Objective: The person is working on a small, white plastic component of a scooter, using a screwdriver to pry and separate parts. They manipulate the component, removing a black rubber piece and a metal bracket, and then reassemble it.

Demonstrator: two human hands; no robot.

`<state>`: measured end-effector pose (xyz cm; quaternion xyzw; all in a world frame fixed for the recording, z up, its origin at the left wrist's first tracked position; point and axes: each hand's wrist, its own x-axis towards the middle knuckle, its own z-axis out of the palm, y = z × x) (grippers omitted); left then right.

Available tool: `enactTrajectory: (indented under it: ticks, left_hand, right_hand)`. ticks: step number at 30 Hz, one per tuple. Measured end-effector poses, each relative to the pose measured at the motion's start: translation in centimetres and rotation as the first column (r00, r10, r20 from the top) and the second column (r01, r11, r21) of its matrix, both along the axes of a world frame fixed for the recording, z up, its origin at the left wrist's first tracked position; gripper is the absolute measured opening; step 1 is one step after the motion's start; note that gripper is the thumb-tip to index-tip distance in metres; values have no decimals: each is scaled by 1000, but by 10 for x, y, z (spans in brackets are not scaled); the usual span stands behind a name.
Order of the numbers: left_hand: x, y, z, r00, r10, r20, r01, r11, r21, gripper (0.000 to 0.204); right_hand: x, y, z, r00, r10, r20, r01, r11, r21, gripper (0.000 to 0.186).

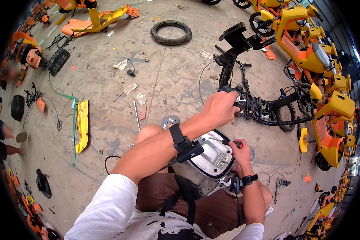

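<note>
My left hand (222,107) stretches across to a stripped black scooter frame (268,108). Its fingers are closed at the frame's near end, and what they grip there is hidden. In my right hand (242,153) is a screwdriver (228,142) with a black and red handle, its thin shaft pointing left. Right below the shaft, a scooter seat (206,165) lies between my legs with its white underside up and a dark rim around it.
A loose tyre (171,33) lies ahead on the concrete floor. To the left are a yellow panel (82,126), a green strap (74,140) and a metal rod (136,114). Yellow and orange scooters (292,36) line the right side. Another person's arm (13,150) shows at the left edge.
</note>
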<state>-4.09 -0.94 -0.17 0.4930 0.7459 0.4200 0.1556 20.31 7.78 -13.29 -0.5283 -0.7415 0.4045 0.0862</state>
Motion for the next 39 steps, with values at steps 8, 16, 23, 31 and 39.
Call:
enactTrajectory:
  ticks: [8,16,23,31,39]
  left_hand:
    - [-5,-3,-3,996,50,-68,-52,999,-14,22]
    - [-4,0,1,991,132,11,-133,987,95,36]
    - [-10,5,7,997,48,58,-46,998,-48,48]
    - [2,10,6,928,-142,345,195,973,-121,42]
    - [5,10,5,834,-168,525,256,962,-98,38]
  right_hand:
    - [7,9,96,987,53,-150,-80,980,-182,27]
    - [40,35,130,897,-105,-429,-14,964,-265,22]
    - [62,40,146,780,-170,-602,-9,959,-282,30]
    - [73,38,149,660,-261,-704,56,952,-300,36]
    - [71,33,152,587,-295,-754,67,946,-319,33]
